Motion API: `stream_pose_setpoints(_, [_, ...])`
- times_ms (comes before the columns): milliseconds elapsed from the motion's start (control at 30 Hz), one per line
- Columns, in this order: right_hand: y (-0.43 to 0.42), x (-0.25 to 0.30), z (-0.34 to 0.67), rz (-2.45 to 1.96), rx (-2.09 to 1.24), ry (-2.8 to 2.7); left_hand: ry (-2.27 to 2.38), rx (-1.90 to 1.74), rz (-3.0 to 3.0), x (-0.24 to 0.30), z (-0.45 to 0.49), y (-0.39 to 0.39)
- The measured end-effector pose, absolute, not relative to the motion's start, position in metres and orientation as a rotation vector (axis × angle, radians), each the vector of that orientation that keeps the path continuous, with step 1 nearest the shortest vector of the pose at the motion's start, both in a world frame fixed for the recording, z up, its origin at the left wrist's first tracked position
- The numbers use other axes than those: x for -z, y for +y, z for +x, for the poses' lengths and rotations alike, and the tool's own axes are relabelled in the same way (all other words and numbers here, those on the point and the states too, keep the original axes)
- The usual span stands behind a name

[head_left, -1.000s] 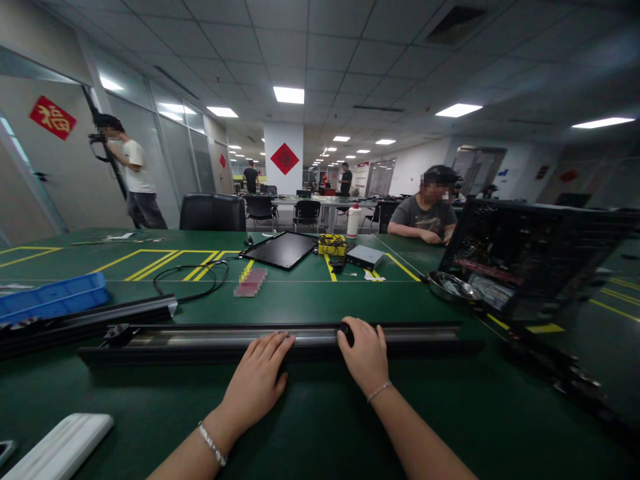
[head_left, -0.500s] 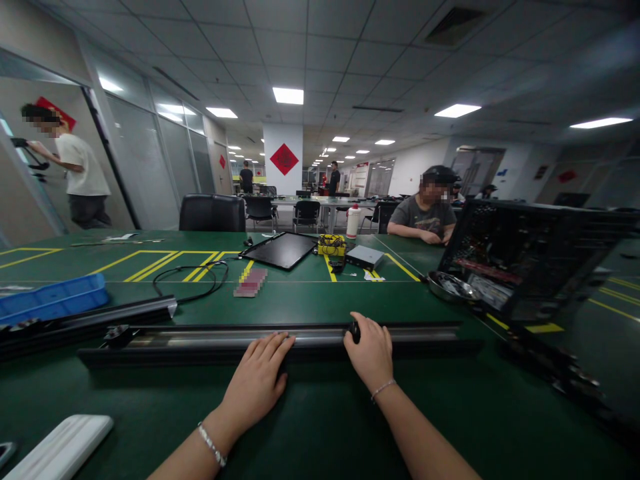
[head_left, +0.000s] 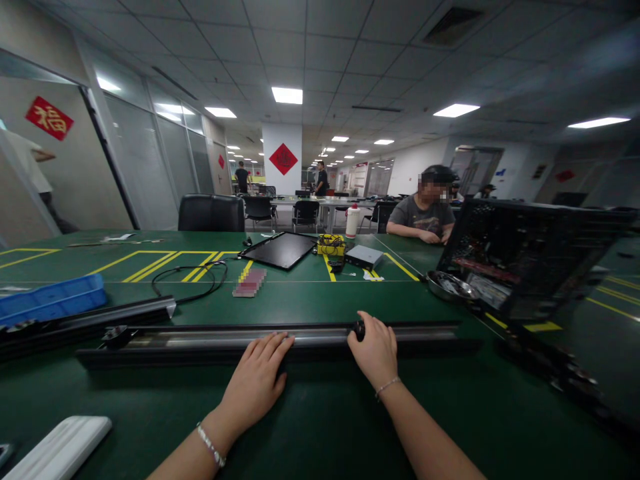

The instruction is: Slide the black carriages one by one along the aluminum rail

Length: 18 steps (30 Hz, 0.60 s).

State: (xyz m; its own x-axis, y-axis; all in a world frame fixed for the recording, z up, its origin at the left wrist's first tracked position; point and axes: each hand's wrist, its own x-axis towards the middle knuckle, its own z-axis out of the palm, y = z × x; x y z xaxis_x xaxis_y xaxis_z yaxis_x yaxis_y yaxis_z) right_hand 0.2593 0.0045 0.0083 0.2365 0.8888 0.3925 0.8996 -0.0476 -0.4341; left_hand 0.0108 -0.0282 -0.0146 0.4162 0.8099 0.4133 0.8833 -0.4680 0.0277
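A long black rail with a shiny groove lies crosswise on the green table in front of me. My left hand lies flat, fingers stretched, its tips on the rail's near edge. My right hand rests on the rail to the right, fingers curled over a small black knob that sits in the groove. Another small black fitting sits on the rail near its left end.
A second black rail and a blue tray lie at the left, a white bar at the near left. An open computer case and a metal bowl stand right. A seated person faces the table's far side.
My right hand has slid the small knob a little to the right along the rail. My left hand has stayed put. A person at the far left has walked out of view.
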Motion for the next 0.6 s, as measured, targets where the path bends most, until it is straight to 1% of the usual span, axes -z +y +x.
stream_pose_setpoints(333, [0.0053,-0.0111,0.266,-1.936,-0.06,-1.614,-1.496,0.544,-2.466,0.0124,0.011,-0.029])
stream_pose_setpoints(600, [0.0043,-0.0123,0.267,-1.952,-0.02,-1.627,-1.511,0.54,-2.475,0.0125,0.0105,-0.0292])
